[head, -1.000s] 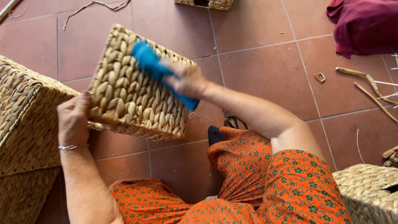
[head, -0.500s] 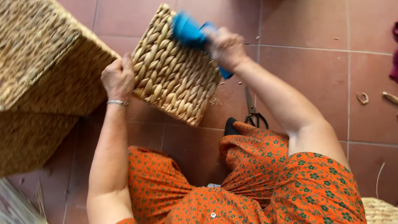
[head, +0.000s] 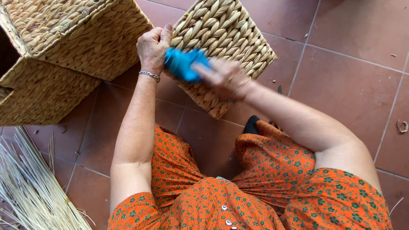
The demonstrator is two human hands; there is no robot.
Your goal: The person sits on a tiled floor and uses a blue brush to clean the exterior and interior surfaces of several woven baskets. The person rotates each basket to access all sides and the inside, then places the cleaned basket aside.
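Head view: my right hand (head: pixel 226 79) is closed around a bright blue tool (head: pixel 184 64), which looks like a brush, though the hand and the tool are both blurred and I cannot tell its exact shape. The blue end sticks out toward nine o'clock from my fingers and lies against the face of a square woven basket of pale plaited straw (head: pixel 223 51). My left hand (head: pixel 154 44) grips the same basket at its nine o'clock edge, thumb pressed on the woven face and the other fingers curled behind the rim, so I cannot see them. A thin silver bracelet (head: pixel 149 75) sits on that wrist. The basket is tilted up off the reddish-brown tiled floor (head: pixel 353 85), one corner pointing down toward six o'clock.

At ten o'clock from my hands stands a larger box-shaped woven basket of the same straw (head: pixel 64 51), just beside the one I hold. At seven o'clock, near the edge of view, lies a bundle of pale dry reeds (head: pixel 30 191). My lap at six o'clock is covered by an orange dress with small green flowers (head: pixel 221 196). A dark pair of scissors (head: pixel 255 125) lies on the tiles just below my right forearm.
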